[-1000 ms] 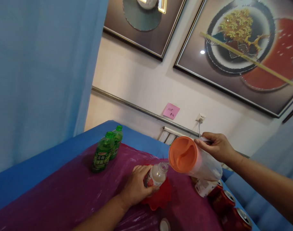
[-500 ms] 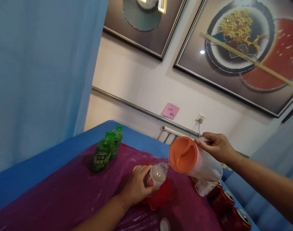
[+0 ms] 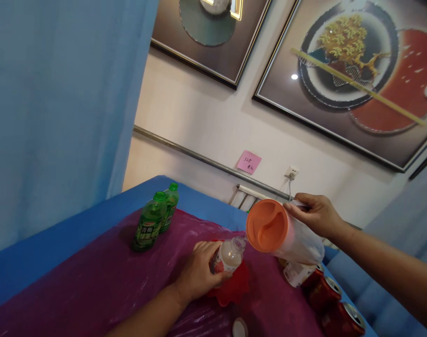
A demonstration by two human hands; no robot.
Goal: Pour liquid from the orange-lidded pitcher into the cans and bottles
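My left hand (image 3: 197, 276) is wrapped round a clear bottle (image 3: 230, 256) with a printed label, its uncapped mouth tilted up and to the right. Under the bottle lies a red dish (image 3: 230, 295) with a wavy rim. By its handle, my right hand (image 3: 316, 215) grips a translucent pitcher (image 3: 300, 243) with an orange lid (image 3: 267, 225). The pitcher is tipped far over, lid toward the bottle's mouth. The two are close together; I cannot make out clearly whether liquid runs between them. A round white cap (image 3: 240, 327) lies at the bottom edge.
Two green bottles (image 3: 150, 222) stand on the purple plastic sheet (image 3: 104, 267) at the left. Several red cans (image 3: 343, 318) and a white-labelled container (image 3: 297, 273) line the right side. Behind the blue table (image 3: 136, 196) are a metal rail (image 3: 199, 160), a socket and framed pictures.
Almost nothing differs. Both hands, the bottle and the tipped pitcher keep nearly the same places.
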